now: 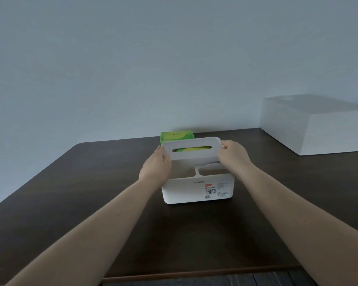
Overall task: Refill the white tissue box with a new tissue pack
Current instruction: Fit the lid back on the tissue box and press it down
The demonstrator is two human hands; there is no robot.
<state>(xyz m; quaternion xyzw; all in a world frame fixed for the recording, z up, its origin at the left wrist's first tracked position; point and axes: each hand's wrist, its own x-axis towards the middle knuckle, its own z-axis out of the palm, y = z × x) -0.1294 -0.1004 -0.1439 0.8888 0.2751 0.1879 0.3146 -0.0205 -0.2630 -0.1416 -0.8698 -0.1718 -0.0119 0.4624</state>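
Observation:
The white tissue box point(196, 191) stands in the middle of the dark table point(81, 182), a label on its front wall and open compartments at its top. Its white lid point(192, 155), with an oval slot, is raised above the box and tilted toward me. My left hand point(156, 167) grips the lid's left end and my right hand point(233, 156) grips its right end. Behind the box lies a green tissue pack point(177, 135), partly hidden by the lid and showing green through the slot.
A large white box point(314, 126) sits at the table's far right corner against the pale wall. The table's front edge point(194, 274) runs close below my forearms, with dark floor beyond it.

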